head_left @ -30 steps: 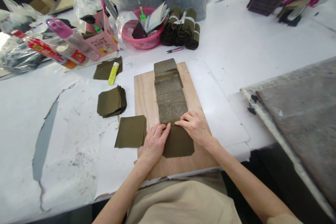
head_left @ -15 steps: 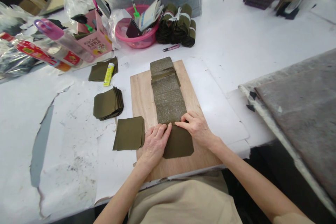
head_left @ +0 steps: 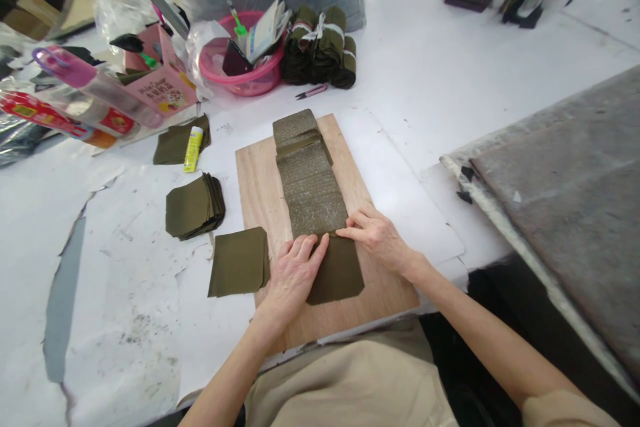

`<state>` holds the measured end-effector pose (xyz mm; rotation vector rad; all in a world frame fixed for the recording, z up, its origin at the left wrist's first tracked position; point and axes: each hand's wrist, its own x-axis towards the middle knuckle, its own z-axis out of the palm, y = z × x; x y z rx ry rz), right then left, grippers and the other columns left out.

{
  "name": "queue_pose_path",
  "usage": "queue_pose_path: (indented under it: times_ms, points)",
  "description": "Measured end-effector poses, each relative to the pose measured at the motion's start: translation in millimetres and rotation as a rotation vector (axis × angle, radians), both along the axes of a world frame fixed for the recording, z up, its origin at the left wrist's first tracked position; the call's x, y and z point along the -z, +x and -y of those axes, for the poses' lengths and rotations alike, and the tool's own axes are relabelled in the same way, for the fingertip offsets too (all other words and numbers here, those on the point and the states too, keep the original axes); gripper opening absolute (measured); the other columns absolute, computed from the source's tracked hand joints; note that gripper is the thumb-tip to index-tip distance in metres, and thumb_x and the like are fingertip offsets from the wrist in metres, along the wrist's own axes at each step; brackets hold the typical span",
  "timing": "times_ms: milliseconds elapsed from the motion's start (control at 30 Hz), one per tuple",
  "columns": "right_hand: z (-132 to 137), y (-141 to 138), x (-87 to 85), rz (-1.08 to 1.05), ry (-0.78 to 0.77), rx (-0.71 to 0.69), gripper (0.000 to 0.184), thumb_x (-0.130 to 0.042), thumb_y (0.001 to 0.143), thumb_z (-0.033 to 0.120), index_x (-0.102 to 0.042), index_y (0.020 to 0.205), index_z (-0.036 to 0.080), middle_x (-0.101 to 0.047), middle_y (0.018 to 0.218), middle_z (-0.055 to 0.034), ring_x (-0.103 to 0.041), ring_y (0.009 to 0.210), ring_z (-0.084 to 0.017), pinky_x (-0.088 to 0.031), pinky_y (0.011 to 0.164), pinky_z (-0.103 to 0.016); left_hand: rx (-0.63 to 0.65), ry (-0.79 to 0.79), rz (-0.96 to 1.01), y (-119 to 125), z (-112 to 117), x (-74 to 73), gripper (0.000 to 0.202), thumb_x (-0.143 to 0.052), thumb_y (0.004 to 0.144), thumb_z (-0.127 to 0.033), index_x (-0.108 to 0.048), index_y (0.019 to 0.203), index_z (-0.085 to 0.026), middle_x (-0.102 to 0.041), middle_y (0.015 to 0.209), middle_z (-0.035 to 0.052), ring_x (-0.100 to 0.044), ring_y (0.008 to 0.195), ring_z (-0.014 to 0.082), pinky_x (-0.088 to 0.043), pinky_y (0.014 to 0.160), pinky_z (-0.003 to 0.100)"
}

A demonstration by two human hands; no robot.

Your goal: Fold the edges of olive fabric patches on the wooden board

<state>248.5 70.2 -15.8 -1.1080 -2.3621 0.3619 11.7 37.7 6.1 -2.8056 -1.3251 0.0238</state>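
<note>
A wooden board [head_left: 260, 180] lies in front of me on the white table. Down its middle runs a row of overlapped olive fabric pieces [head_left: 310, 180] with a speckled, glue-like surface. The nearest olive piece [head_left: 340, 277] lies flat at the row's near end. My left hand [head_left: 295, 273] rests flat on its left edge, fingers stretched out. My right hand [head_left: 375, 237] presses its fingertips along the top edge of that piece, where it meets the row.
Left of the board lie a flat olive square [head_left: 239, 261], a fanned stack of olive squares [head_left: 194, 205] and a yellow glue stick [head_left: 193, 149]. Behind are a pink bowl [head_left: 240, 80], tied olive rolls [head_left: 320, 47], small snips [head_left: 311, 90] and a grey felt pad [head_left: 565, 193] at right.
Both hands stay pressed on the nearest olive piece. The camera view has drifted, so everything sits slightly further left in the picture.
</note>
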Motion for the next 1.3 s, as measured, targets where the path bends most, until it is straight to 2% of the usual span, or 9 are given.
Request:
queue_pose_path:
  times_ms: [200, 467, 800, 1067, 1200, 1300]
  points:
    - [1.5, 4.6, 3.2, -0.006, 0.008, 0.021, 0.021, -0.053, 0.093, 0.016, -0.071, 0.104, 0.021, -0.059, 0.089, -0.0046, -0.051, 0.091, -0.016, -0.047, 0.079, -0.027, 0.021, -0.021, -0.037, 4.3, -4.4, -3.8, 0.049, -0.041, 0.092, -0.006, -0.042, 0.139, -0.019, -0.057, 0.114, 0.0098, -0.054, 0.104, 0.0213, -0.045, 0.087, 0.035]
    - [3.2, 6.1, 4.3, 0.007, 0.017, 0.029, 0.021, -0.056, 0.091, 0.015, -0.070, 0.106, 0.022, -0.060, 0.089, -0.0042, -0.052, 0.091, -0.017, -0.049, 0.077, -0.028, 0.038, 0.017, -0.076, 9.0, -4.3, -1.2, 0.052, -0.041, 0.092, -0.008, -0.038, 0.142, -0.022, -0.056, 0.112, 0.0089, -0.053, 0.100, 0.0203, -0.045, 0.083, 0.033]
    - [9.7, 13.6, -0.3, 0.057, 0.031, 0.004, 0.025, -0.049, 0.095, 0.017, -0.065, 0.114, 0.020, -0.060, 0.095, -0.0058, -0.051, 0.096, -0.018, -0.052, 0.081, -0.032, 0.061, 0.004, -0.146, 22.8, -7.9, -14.6, 0.055, -0.050, 0.088, -0.006, -0.041, 0.140, -0.021, -0.053, 0.097, 0.0058, -0.051, 0.088, 0.0205, -0.044, 0.072, 0.032]
    - [12.6, 16.4, 4.4, -0.019, -0.027, 0.098, 0.027, -0.051, 0.094, 0.016, -0.066, 0.115, 0.021, -0.061, 0.098, -0.0055, -0.052, 0.098, -0.018, -0.051, 0.084, -0.031, 0.046, 0.049, -0.180, 31.1, -10.9, -18.5, 0.054, -0.046, 0.089, -0.004, -0.044, 0.138, -0.025, -0.052, 0.090, 0.0034, -0.050, 0.081, 0.0178, -0.042, 0.066, 0.028]
    - [12.7, 14.0, 6.1, -0.097, -0.047, 0.164, 0.026, -0.051, 0.094, 0.016, -0.068, 0.112, 0.022, -0.062, 0.096, -0.0050, -0.052, 0.097, -0.017, -0.050, 0.085, -0.031, 0.037, 0.003, -0.218, 31.2, -11.3, -19.3, 0.057, -0.047, 0.089, -0.004, -0.040, 0.141, -0.026, -0.052, 0.092, 0.0036, -0.050, 0.083, 0.0188, -0.042, 0.068, 0.029]
    - [13.2, 13.0, 5.6, -0.081, -0.038, 0.148, 0.024, -0.052, 0.094, 0.018, -0.069, 0.110, 0.023, -0.061, 0.094, -0.0047, -0.052, 0.095, -0.018, -0.050, 0.084, -0.031, 0.019, -0.043, -0.241, 32.8, -11.1, -21.2, 0.060, -0.046, 0.089, -0.004, -0.038, 0.143, -0.028, -0.052, 0.094, 0.0040, -0.051, 0.085, 0.0193, -0.043, 0.069, 0.030]
